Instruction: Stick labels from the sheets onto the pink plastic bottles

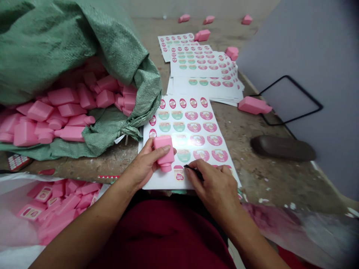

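Observation:
My left hand (150,162) is closed around a small pink plastic bottle (163,149), its neck pointing down toward me. Pinched in my right hand (214,183) is a slim black pointed tool (195,172); whether it is tweezers or a blade I cannot make out. Its tip sits beside a rectangular pink and cream label (179,175) near the bottom of the sticker sheet (186,106). The sheet lies flat under both hands, with rows of green and pink round stickers and small red ovals.
A green woven sack (117,41) at left spills many pink bottles (63,97). Labelled bottles (67,205) fill a bag below it. More sticker sheets (193,63) overlap farther back, with loose bottles (254,105) around. At right lie a dark brown case (283,148) and a black wire frame (290,99).

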`<state>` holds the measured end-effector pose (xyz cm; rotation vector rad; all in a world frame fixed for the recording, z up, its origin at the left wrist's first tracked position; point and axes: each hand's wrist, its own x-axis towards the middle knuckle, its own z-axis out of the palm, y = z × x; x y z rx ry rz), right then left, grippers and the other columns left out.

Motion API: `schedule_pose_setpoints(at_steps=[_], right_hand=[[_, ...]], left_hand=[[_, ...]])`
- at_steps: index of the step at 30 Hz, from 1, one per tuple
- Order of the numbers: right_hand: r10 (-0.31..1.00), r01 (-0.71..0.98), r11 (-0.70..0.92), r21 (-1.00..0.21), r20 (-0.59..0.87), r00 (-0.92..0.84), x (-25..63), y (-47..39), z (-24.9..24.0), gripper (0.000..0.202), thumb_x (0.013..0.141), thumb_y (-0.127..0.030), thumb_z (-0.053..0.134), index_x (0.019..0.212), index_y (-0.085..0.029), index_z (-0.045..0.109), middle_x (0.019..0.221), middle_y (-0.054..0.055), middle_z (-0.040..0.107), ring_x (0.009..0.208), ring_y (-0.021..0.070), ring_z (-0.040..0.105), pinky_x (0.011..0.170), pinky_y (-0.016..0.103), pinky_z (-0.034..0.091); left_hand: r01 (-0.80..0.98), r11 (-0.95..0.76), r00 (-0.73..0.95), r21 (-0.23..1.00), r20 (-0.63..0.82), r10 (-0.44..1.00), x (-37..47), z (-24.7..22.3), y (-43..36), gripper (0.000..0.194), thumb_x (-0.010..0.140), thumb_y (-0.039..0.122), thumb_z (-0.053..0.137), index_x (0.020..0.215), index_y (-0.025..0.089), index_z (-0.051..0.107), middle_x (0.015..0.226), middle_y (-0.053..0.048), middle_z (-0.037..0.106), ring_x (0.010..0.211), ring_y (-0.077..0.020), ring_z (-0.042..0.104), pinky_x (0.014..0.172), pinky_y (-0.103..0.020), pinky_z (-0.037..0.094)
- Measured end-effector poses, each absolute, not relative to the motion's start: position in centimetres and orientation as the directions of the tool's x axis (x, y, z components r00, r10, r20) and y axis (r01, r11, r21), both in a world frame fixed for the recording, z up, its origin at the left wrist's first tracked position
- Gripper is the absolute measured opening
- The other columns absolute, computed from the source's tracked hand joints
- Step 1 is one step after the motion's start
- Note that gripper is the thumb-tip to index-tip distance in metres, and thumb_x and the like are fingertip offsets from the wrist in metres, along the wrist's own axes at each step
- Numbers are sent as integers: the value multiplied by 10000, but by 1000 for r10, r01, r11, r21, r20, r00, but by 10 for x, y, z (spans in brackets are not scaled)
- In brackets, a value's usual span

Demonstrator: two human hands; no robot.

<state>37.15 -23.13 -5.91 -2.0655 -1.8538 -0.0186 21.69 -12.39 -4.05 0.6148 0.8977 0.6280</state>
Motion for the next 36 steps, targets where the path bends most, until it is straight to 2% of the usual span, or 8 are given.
schedule_pose_setpoints(at_steps=[8, 11, 15, 18, 22, 27, 31, 36], right_hand=[[980, 873, -152, -463, 47, 195, 379, -229, -57, 181, 908, -378, 538, 858, -257, 663, 755, -4, 738, 617, 198, 612, 610, 301, 351], [977, 862, -155, -482, 56, 207, 381, -232, -57, 205, 915, -396, 526, 896, -252, 671, 774, 9, 746, 637, 208, 638, 633, 315, 396], [988, 886, -107, -452, 48, 144, 377, -241, -54, 307, 934, -355, 503, 1141, -223, 688, 900, 70, 782, 640, 222, 646, 670, 360, 434], [996, 821, -69, -567, -78, 30, 373, -252, -44, 398, 908, -362, 564, 1273, -244, 667, 987, 83, 781, 692, 235, 661, 690, 377, 474], [962, 436, -219, -873, -268, -54, 377, -261, -26, 322, 865, -441, 644, 1141, -306, 740, 888, 24, 770, 759, 214, 691, 715, 334, 531], [943, 25, -293, -956, -284, 171, 385, -253, -19, 230, 703, -407, 802, 871, -263, 741, 858, 15, 742, 770, 200, 688, 681, 284, 547], [907, -64, -273, -960, -279, 315, 377, -246, -17, 207, 707, -373, 803, 797, -241, 671, 733, -12, 656, 649, 150, 607, 553, 233, 490], [921, 51, -165, -985, -135, 365, 363, -248, 2, 178, 765, -335, 772, 840, -244, 638, 736, -23, 614, 644, 127, 572, 558, 206, 478]], left_hand=[[-214, 661, 475, 719, -515, 714, 217, -41, -123, 465, 681, 283, 820, 1053, 183, 559, 913, -56, 706, 922, -206, 679, 805, -302, 508], [-218, 663, 481, 716, -512, 711, 216, -42, -122, 441, 724, 267, 785, 1082, 177, 544, 872, -64, 715, 886, -206, 686, 824, -329, 510], [-242, 677, 479, 695, -521, 706, 216, -42, -121, 369, 767, 214, 734, 1087, 169, 556, 875, -66, 716, 877, -200, 693, 834, -328, 517], [-258, 681, 476, 686, -523, 707, 216, -42, -120, 358, 771, 197, 727, 1087, 166, 563, 882, -66, 717, 852, -184, 693, 813, -308, 523], [-237, 673, 485, 701, -515, 707, 215, -42, -120, 365, 774, 216, 728, 1094, 169, 558, 870, -73, 724, 799, -171, 688, 775, -296, 526], [-217, 654, 477, 725, -506, 719, 215, -42, -120, 433, 723, 236, 778, 1089, 157, 561, 913, -93, 713, 826, -194, 680, 757, -313, 526], [-195, 609, 468, 768, -473, 747, 217, -38, -124, 461, 685, 270, 812, 1069, 159, 581, 943, -75, 689, 844, -189, 670, 727, -286, 515], [-164, 583, 503, 796, -441, 743, 216, -29, -137, 517, 695, 336, 825, 1121, 204, 564, 968, -43, 679, 866, -180, 663, 707, -254, 496]])
